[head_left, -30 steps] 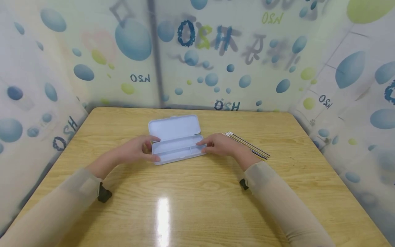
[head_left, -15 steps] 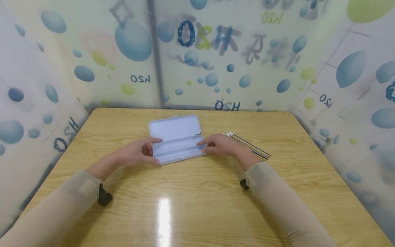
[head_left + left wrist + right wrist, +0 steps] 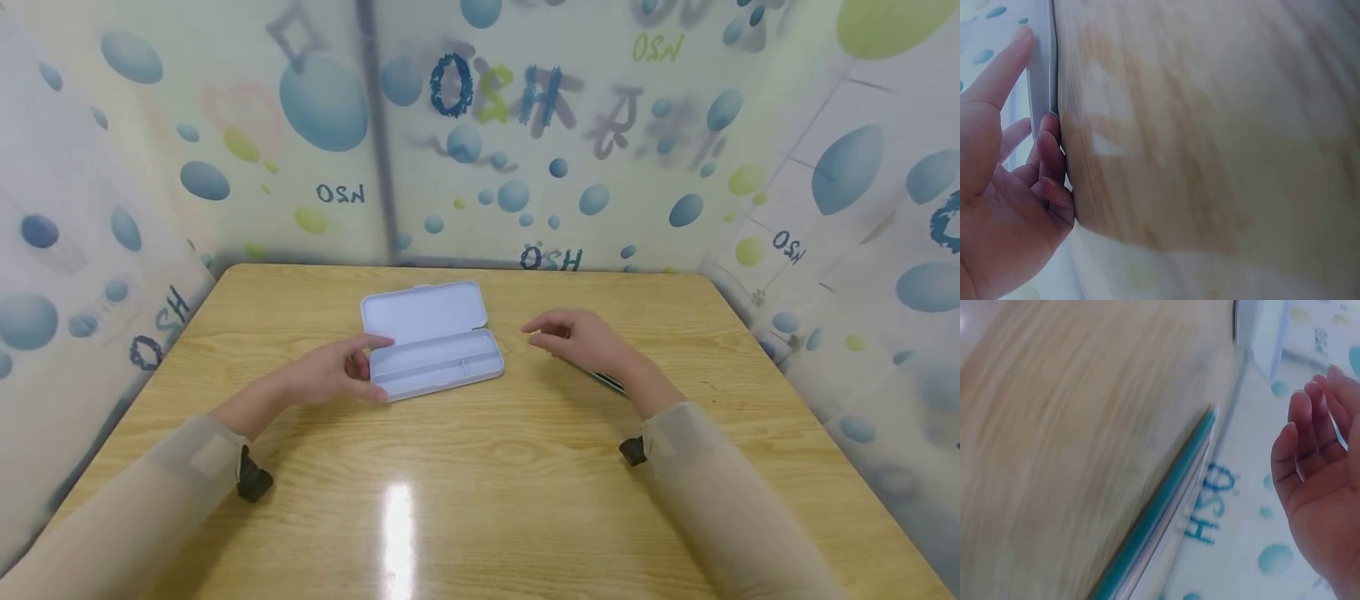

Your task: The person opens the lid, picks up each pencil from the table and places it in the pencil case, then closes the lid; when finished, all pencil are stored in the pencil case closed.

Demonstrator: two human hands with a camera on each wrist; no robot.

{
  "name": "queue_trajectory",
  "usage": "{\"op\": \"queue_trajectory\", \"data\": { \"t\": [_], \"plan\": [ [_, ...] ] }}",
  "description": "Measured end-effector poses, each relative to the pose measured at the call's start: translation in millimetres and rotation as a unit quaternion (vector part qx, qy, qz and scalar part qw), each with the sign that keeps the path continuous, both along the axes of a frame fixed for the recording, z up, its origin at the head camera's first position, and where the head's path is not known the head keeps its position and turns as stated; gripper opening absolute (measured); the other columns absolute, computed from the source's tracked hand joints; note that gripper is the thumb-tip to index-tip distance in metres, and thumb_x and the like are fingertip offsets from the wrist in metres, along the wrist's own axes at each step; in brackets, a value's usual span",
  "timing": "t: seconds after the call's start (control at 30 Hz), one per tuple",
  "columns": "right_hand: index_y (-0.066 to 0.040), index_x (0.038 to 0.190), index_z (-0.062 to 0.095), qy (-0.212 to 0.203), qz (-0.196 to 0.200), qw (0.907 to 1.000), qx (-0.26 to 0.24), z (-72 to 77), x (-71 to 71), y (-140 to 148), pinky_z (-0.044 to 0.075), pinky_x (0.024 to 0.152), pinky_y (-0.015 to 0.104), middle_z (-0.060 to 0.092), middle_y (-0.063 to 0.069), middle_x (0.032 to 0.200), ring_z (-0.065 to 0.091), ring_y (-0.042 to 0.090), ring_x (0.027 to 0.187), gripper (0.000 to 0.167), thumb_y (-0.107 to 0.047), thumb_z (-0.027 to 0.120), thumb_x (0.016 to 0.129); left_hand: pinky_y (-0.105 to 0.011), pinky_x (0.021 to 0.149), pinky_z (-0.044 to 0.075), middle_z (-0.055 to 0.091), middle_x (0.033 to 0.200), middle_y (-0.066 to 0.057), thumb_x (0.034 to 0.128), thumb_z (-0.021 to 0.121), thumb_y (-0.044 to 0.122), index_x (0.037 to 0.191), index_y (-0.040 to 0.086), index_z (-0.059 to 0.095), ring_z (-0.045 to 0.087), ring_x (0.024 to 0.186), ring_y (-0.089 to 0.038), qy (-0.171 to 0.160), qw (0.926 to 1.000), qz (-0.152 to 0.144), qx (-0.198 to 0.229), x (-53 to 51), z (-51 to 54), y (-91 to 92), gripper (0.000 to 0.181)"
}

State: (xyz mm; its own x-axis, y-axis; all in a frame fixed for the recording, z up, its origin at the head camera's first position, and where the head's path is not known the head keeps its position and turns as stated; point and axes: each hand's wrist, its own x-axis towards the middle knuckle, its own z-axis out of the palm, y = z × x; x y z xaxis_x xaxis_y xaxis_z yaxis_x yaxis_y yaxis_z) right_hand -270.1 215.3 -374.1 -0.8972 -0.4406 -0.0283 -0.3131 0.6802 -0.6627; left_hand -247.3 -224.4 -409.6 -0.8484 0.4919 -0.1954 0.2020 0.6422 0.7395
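A pale blue pencil case [image 3: 437, 362] lies on the table with its lid folded back and its divided tray facing up. At its left end, my left hand [image 3: 330, 371] grips the case, thumb at the front corner and a finger at the back. The left wrist view shows the other fingers of that hand [image 3: 1016, 181] curled against the case's side. To the right of the case, my right hand [image 3: 581, 340] hovers with loosely bent fingers and holds nothing. Below it lie slim pencils [image 3: 606, 382], mostly hidden by the hand; a teal pencil [image 3: 1160, 503] shows in the right wrist view.
The wooden table [image 3: 480, 500] carries a bright light reflection near the front. Patterned curtain-like walls [image 3: 480, 192] with blue and green drops close in the back and both sides.
My right hand has let go of the case's right end and moved to the right, over the pencils, which it now largely covers. The left hand and the case have stayed in place.
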Motion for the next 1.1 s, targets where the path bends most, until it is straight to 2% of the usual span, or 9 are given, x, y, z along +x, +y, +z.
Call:
{"op": "queue_trajectory", "data": {
  "t": [0.17, 0.37, 0.53, 0.73, 0.9, 1.1],
  "plan": [
    [-0.018, 0.132, 0.080, 0.014, -0.035, 0.9992, -0.010, -0.5, 1.5, 32, 0.055, 0.084, 0.034, 0.078, 0.005, 0.122, 0.066, 0.022, 0.098, 0.033, -0.040, 0.070, 0.109, -0.030, 0.083, 0.050, 0.063, 0.109, -0.009, 0.0904, 0.093, 0.038, 0.166, 0.013, 0.044, 0.057, 0.097, -0.023, 0.000, 1.0000, 0.002, -0.009, -1.8, -0.4, -2.8, 0.094],
    [-0.011, 0.134, 0.077, 0.012, -0.054, 0.9983, -0.019, -3.1, 1.2, 68, 0.055, 0.081, 0.032, 0.077, 0.012, 0.122, 0.065, 0.027, 0.096, 0.035, -0.036, 0.068, 0.111, -0.029, 0.083, 0.050, 0.063, 0.108, -0.009, 0.0903, 0.093, 0.039, 0.166, 0.013, 0.045, 0.057, 0.097, -0.022, 0.008, 0.9999, 0.001, -0.012, -1.7, -0.9, -4.9, 0.093],
    [-0.006, 0.133, 0.077, 0.017, -0.067, 0.9976, -0.010, -8.4, 1.1, 91, 0.055, 0.083, 0.030, 0.077, 0.015, 0.121, 0.066, 0.027, 0.097, 0.034, -0.030, 0.068, 0.112, -0.030, 0.084, 0.049, 0.063, 0.108, -0.009, 0.0906, 0.093, 0.039, 0.166, 0.013, 0.045, 0.057, 0.097, -0.023, 0.012, 0.9998, 0.000, -0.013, -1.3, -1.0, -5.9, 0.092],
    [-0.009, 0.130, 0.078, 0.014, -0.085, 0.9960, 0.022, -16.6, -1.9, 109, 0.054, 0.091, 0.032, 0.077, 0.012, 0.124, 0.066, 0.021, 0.103, 0.031, -0.031, 0.068, 0.111, -0.031, 0.084, 0.050, 0.063, 0.109, -0.008, 0.0900, 0.093, 0.040, 0.166, 0.014, 0.046, 0.057, 0.098, -0.023, 0.008, 0.9999, 0.002, -0.015, -1.6, -1.9, -5.1, 0.093],
    [-0.011, 0.131, 0.078, 0.005, -0.090, 0.9953, 0.036, -20.2, -6.5, 119, 0.053, 0.099, 0.038, 0.077, 0.011, 0.129, 0.067, 0.023, 0.112, 0.031, -0.032, 0.070, 0.110, -0.033, 0.086, 0.050, 0.063, 0.109, -0.008, 0.0901, 0.093, 0.041, 0.166, 0.015, 0.046, 0.057, 0.098, -0.023, 0.009, 0.9998, 0.002, -0.018, -2.2, -2.0, -3.8, 0.093],
    [-0.010, 0.133, 0.077, -0.027, -0.077, 0.9956, 0.047, -23.9, -11.8, 128, 0.052, 0.103, 0.043, 0.076, 0.013, 0.132, 0.066, 0.027, 0.119, 0.033, -0.032, 0.071, 0.110, -0.034, 0.087, 0.050, 0.062, 0.109, -0.009, 0.0905, 0.092, 0.041, 0.166, 0.014, 0.045, 0.057, 0.098, -0.023, 0.006, 0.9998, 0.001, -0.019, -3.2, -3.5, -3.7, 0.093]
  ]
}}
